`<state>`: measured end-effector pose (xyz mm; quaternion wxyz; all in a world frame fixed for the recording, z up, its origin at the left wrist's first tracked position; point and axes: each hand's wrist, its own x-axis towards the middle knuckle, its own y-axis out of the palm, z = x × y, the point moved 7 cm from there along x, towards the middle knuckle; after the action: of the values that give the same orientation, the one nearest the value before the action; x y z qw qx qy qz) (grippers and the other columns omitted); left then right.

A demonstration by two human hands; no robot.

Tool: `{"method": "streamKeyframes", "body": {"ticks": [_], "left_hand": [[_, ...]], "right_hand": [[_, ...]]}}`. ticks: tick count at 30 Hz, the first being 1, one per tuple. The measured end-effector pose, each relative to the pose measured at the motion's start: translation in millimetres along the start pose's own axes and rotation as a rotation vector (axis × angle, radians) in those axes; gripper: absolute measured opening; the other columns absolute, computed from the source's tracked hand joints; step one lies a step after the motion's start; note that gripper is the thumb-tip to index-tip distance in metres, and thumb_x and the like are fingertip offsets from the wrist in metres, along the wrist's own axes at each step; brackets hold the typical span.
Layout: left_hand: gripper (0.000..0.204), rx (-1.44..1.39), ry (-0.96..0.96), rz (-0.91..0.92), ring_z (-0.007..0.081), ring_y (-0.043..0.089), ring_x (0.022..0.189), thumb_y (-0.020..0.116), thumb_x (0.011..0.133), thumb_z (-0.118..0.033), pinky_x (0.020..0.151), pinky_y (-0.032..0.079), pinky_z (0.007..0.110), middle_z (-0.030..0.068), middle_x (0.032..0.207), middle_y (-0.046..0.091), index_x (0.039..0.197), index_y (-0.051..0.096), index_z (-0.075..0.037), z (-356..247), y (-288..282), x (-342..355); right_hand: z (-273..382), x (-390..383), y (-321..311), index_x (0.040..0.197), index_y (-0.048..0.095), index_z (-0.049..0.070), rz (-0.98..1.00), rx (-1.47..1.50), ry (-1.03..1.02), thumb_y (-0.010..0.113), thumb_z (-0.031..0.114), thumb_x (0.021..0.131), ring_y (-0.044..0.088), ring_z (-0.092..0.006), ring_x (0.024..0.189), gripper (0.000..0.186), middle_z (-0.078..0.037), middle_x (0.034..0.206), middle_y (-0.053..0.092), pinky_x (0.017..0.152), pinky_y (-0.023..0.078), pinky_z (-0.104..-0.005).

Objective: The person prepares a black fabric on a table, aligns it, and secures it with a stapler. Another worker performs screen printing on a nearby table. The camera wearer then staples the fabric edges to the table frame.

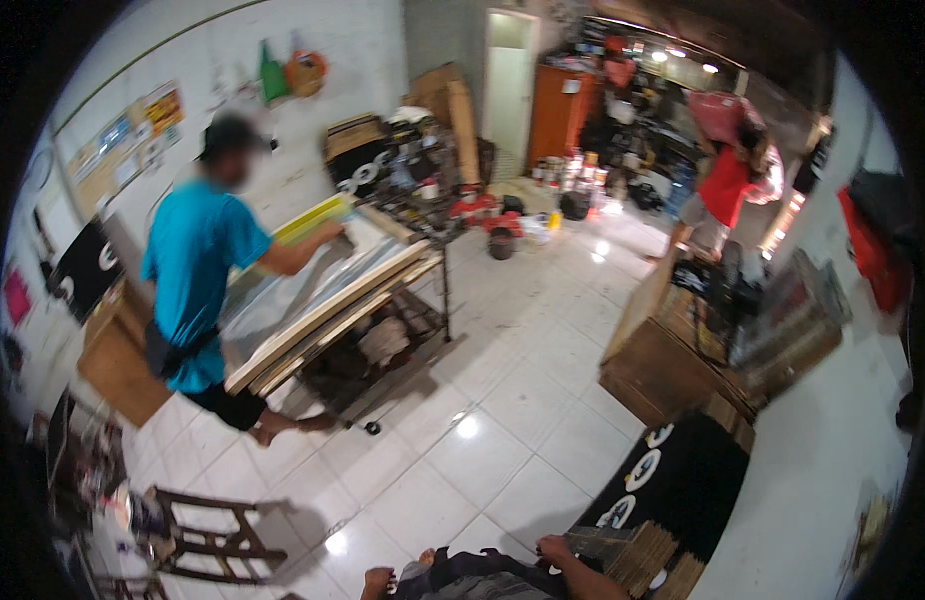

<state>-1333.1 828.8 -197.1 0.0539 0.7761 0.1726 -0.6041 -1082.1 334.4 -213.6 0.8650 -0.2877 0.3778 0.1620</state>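
Observation:
My left hand is low at the bottom edge, its fingers curled in, with no object showing in it. On the other side of my grey and black clothing, my right hand is also closed, and I see nothing in it. Nearest to the right hand is a stack of brown cardboard pieces. Beside that stack lies black fabric with a row of white oval prints. Both hands are small and dim here.
A co-worker in a blue shirt leans over a framed screen on a wheeled table. Another person in red stands far right by a large brown box. A wooden stool-like frame is lower left. Cans crowd the back.

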Motion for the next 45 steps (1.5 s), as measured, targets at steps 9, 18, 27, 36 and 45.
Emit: {"method": "streamKeyframes", "body": {"ticks": [9,18,27,36,45], "left_hand": [[0.032,0.115,0.163,-0.102,0.0171,0.07,0.074,0.053,0.101,-0.031,0.064,0.056,0.035,0.0041,0.09,0.073,0.106,0.072,-0.004,-16,21,-35],[0.038,1.264,0.648,-0.167,0.0277,0.072,0.096,0.065,0.083,-0.039,0.077,0.057,0.045,0.0053,0.105,0.075,0.118,0.072,-0.027,0,39,8],[0.027,1.118,0.637,-0.071,0.0223,0.073,0.085,0.063,0.093,-0.03,0.068,0.057,0.039,0.0076,0.103,0.075,0.112,0.07,-0.012,-22,28,0],[0.033,0.358,0.501,-0.022,0.0187,0.066,0.063,0.057,0.101,-0.031,0.051,0.051,0.034,0.0088,0.088,0.071,0.101,0.069,0.001,-22,17,14],[0.032,0.255,0.405,-0.055,0.0185,0.068,0.065,0.055,0.102,-0.028,0.054,0.056,0.035,0.0094,0.095,0.073,0.107,0.069,0.0,-10,14,31]], "right_hand": [[26,-21,-20,0.102,0.066,-0.003,-0.027,0.23,0.157,0.064,0.01,0.092,0.067,-0.0232,0.067,0.016,-0.013,0.082,0.069,0.058,0.056,-0.0388],[56,-23,-23,0.1,0.064,0.0,0.056,0.289,0.13,0.064,0.01,0.092,0.07,-0.0277,0.074,0.013,-0.016,0.085,0.068,0.063,0.06,-0.0406],[83,-39,-19,0.105,0.065,-0.005,0.074,0.119,0.084,0.063,0.007,0.092,0.07,-0.0297,0.077,0.017,-0.017,0.088,0.068,0.068,0.061,-0.0428],[56,0,-19,0.1,0.069,-0.002,0.061,0.083,-0.011,0.065,0.015,0.092,0.071,-0.0248,0.076,0.02,-0.013,0.086,0.071,0.063,0.057,-0.039],[61,2,-20,0.103,0.069,-0.003,0.096,0.209,0.07,0.063,0.014,0.091,0.07,-0.0215,0.068,0.022,-0.011,0.082,0.071,0.056,0.053,-0.0353]]}}
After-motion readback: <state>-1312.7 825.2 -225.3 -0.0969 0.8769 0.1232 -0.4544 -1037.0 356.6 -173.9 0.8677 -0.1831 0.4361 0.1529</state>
